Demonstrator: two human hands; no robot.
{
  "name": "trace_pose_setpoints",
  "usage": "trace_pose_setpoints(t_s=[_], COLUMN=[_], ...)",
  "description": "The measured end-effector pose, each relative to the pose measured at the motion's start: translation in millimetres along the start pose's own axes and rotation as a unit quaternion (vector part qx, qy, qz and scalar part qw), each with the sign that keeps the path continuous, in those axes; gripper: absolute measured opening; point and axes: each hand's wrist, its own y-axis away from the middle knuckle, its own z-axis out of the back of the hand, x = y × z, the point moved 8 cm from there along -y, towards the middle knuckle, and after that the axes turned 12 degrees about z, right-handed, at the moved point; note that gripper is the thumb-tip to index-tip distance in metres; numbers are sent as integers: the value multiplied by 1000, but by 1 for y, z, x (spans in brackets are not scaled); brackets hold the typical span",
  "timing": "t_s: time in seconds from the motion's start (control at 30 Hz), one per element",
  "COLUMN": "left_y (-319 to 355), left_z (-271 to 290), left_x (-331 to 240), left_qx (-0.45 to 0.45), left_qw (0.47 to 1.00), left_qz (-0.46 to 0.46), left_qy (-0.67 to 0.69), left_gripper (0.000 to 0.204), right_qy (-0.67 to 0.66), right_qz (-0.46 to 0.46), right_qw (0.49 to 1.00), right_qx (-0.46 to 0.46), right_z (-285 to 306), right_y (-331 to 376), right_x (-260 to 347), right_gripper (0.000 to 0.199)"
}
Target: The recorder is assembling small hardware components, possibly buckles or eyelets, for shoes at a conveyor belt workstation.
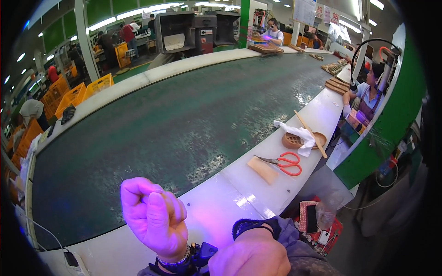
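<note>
Down by the near edge of the dark green belt [184, 119], the left hand [154, 216] is curled into a loose fist, thumb pointing up; can't tell if anything's inside. The black wrist device [205, 254] sits on that wrist, jutting rightward, long axis hard to call. Right hand [251, 257] is just beside it, fingers hidden, so no clue about its grip. Red-handled scissors [277, 161] point left.

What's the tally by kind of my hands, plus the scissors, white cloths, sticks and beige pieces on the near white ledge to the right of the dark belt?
Hands: 2, left hand and right hand
Scissors: 1
White cloth: 1
Stick: 1
Beige piece: 1
Total: 6
</note>
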Motion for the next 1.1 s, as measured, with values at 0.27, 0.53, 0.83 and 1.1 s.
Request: trace_pose_setpoints(t_s=[0.27,0.53,0.83,1.1], left_y=[1,1,0,-1], left_z=[-2,-2,-5,-4], left_x=[1,3,2,-1], left_qx=[3,8,8,15], left_qw=[1000,1000,1000,999], left_qz=[4,9,-10,-11], left_qy=[-1,-2,-28,-26], left_gripper=[16,16,13,12], right_qy=[-17,-24,-21,-4], right_qz=[9,0,23,58], right_qw=[998,999,999,998], right_qx=[-54,-45,-18,-32], right_z=[2,4,-1,1], right_y=[-8,-5,1,0], right_x=[7,5,2,2], right_gripper=[20,19,17,18])
